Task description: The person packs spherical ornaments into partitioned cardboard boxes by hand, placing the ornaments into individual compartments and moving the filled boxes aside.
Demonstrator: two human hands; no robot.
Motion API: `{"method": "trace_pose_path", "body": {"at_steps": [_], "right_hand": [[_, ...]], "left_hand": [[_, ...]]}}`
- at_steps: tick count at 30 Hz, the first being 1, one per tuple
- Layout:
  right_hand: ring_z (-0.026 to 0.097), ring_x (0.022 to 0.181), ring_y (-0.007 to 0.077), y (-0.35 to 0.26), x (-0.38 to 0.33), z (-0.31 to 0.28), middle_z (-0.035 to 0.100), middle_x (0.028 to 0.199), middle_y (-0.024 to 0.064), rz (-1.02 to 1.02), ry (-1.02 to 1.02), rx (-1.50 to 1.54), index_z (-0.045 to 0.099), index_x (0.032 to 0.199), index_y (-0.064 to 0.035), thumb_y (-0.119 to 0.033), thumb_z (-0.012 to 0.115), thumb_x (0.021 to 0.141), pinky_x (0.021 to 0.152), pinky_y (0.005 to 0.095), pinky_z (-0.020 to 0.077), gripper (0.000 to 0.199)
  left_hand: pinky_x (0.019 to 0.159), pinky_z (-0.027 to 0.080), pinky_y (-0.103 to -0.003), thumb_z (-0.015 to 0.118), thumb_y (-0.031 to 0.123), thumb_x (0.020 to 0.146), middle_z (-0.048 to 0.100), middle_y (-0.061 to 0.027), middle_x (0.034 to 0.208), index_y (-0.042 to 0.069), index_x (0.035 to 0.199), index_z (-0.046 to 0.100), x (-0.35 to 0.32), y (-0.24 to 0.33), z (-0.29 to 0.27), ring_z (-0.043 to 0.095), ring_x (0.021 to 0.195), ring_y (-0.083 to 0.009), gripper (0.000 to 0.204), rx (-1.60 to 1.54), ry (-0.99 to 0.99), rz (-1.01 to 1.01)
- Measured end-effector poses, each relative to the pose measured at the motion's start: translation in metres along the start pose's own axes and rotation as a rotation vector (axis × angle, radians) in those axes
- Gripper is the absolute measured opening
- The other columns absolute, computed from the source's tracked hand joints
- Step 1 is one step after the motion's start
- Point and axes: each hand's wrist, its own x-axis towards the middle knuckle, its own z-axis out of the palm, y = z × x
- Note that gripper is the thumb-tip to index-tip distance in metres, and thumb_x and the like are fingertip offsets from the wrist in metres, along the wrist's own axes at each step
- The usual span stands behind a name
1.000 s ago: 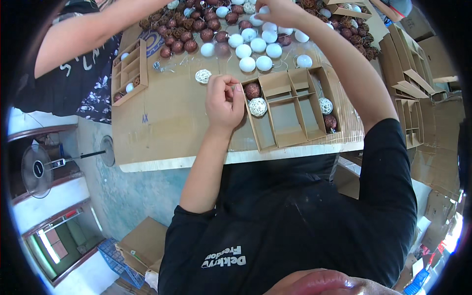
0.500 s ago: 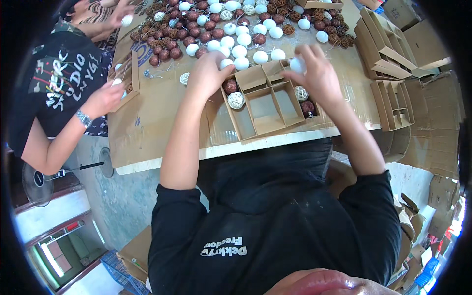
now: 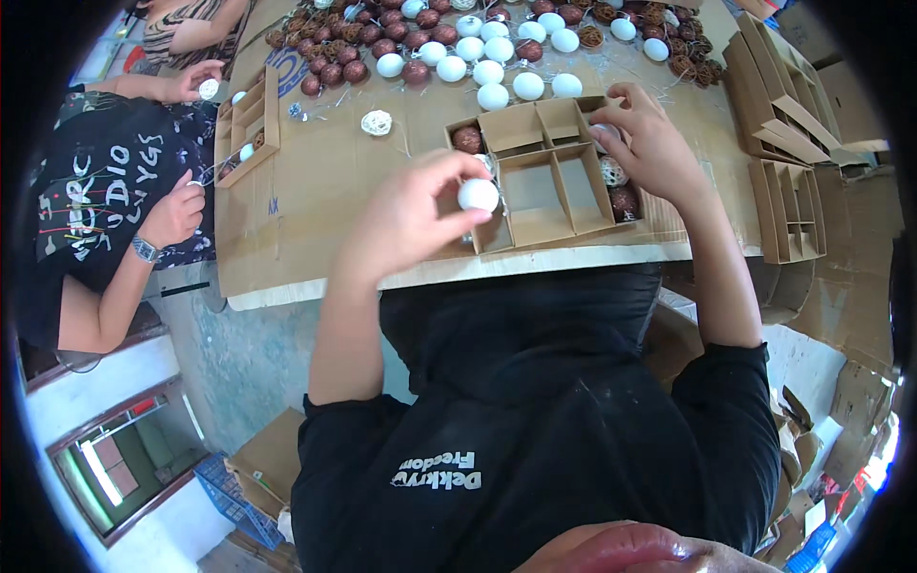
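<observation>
A divided cardboard box (image 3: 535, 197) lies near the table's front edge, between my hands. My left hand (image 3: 406, 215) pinches a smooth white ball (image 3: 479, 196) over the box's near left compartment. At the far right compartment, my right hand (image 3: 651, 143) has its fingers round another white ball (image 3: 602, 136), partly hidden by them. Below it in the right column are a white woven ball (image 3: 612, 172) and a glittery brown ball (image 3: 624, 202). One more brown ball (image 3: 467, 139) sits at the far left; a pale ball beside my left fingers is mostly covered.
White balls (image 3: 528, 87) and brown balls (image 3: 354, 72) spread across the far table. A loose white woven ball (image 3: 376, 123) lies left of the box. Divided boxes (image 3: 785, 215) are stacked at right. On the left, a co-worker holds small balls beside another box (image 3: 260, 143).
My left hand has come back from the far balls to the box, bringing a white ball. My right hand has lowered its white ball into the far right compartment.
</observation>
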Motion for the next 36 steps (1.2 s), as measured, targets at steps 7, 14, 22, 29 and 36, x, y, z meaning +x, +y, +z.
{"method": "trace_pose_path", "body": {"at_steps": [7, 14, 22, 29, 36], "right_hand": [[0.065, 0.105, 0.0428, -0.013, 0.005, -0.003, 0.065, 0.116, 0.0223, 0.251, -0.103, 0.205, 0.065, 0.112, -0.0016, -0.031, 0.066, 0.103, 0.092, 0.0498, 0.0527, 0.03], [0.066, 0.098, 0.0403, -0.005, 0.002, -0.002, 0.063, 0.114, 0.0172, 0.188, -0.141, 0.179, 0.064, 0.112, -0.0029, -0.025, 0.065, 0.104, 0.085, 0.0463, 0.0534, 0.023], [0.065, 0.1, 0.0434, 0.002, 0.013, 0.009, 0.063, 0.11, 0.0208, 0.153, -0.151, 0.129, 0.068, 0.108, -0.0022, -0.027, 0.062, 0.106, 0.089, 0.0495, 0.0535, 0.026], [0.066, 0.097, 0.0423, -0.001, 0.008, 0.016, 0.064, 0.111, 0.02, 0.213, -0.072, 0.171, 0.067, 0.107, -0.0007, -0.027, 0.064, 0.105, 0.085, 0.0484, 0.0545, 0.026], [0.067, 0.091, 0.0391, -0.014, 0.008, 0.018, 0.064, 0.11, 0.0177, 0.226, 0.197, 0.156, 0.066, 0.102, -0.0003, -0.02, 0.071, 0.1, 0.082, 0.0469, 0.055, 0.021]], "left_hand": [[0.09, 0.053, -0.043, 0.085, 0.016, 0.083, 0.067, -0.012, 0.109, 0.003, 0.112, 0.07, -0.009, -0.003, 0.044, 0.062, 0.108, -0.0338, 0.035, 0.354, 0.181, 0.06], [0.082, 0.054, -0.043, 0.089, 0.022, 0.08, 0.067, -0.0102, 0.101, 0.003, 0.104, 0.074, -0.002, -0.011, 0.046, 0.064, 0.096, -0.0314, 0.035, 0.403, 0.394, 0.226], [0.076, 0.056, -0.042, 0.085, 0.025, 0.085, 0.068, -0.0071, 0.102, 0.008, 0.106, 0.072, -0.005, -0.025, 0.055, 0.068, 0.09, -0.0312, 0.03, 0.254, 0.354, 0.112], [0.078, 0.054, -0.042, 0.087, 0.015, 0.083, 0.062, -0.0079, 0.101, 0.007, 0.105, 0.072, -0.012, -0.026, 0.059, 0.064, 0.096, -0.0303, 0.027, 0.275, 0.412, 0.193], [0.084, 0.054, -0.045, 0.083, 0.004, 0.081, 0.058, -0.0113, 0.11, 0.009, 0.112, 0.065, -0.012, -0.012, 0.058, 0.065, 0.102, -0.0348, 0.036, 0.234, 0.266, 0.027]]}}
